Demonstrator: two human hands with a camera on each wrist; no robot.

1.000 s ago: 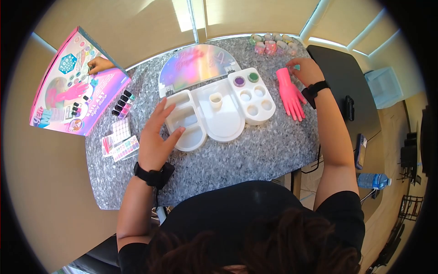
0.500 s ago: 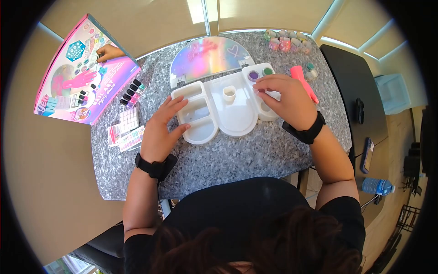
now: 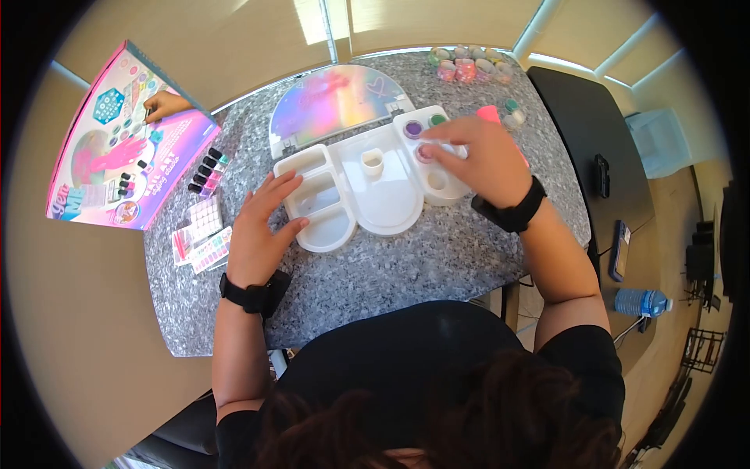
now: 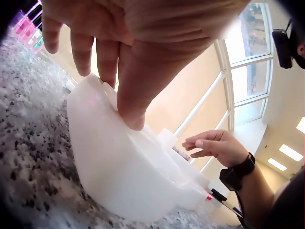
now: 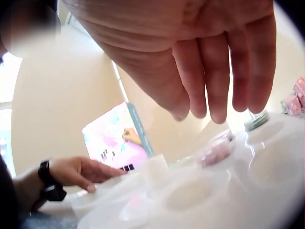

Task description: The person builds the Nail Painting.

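Note:
A white tray lies on the grey speckled table. My left hand rests at its left compartments, thumb and fingers spread; in the left wrist view that thumb is at the rim. My right hand hovers over the round wells at the right. Beneath its straight fingers, in the right wrist view, a small pink jar sits tilted at a well, apart from the fingertips. A purple jar and a green jar sit in the top wells. My right hand partly hides a pink model hand.
An iridescent panel stands behind the tray. At the left are a colourful box, dark-capped bottles and sticker sheets. Several small jars stand at the back right, and two more lie beyond my right hand.
My right hand has moved left from beside the model hand to the tray's wells, and its fingers have loosened above the pink jar. My left hand has stayed at the tray.

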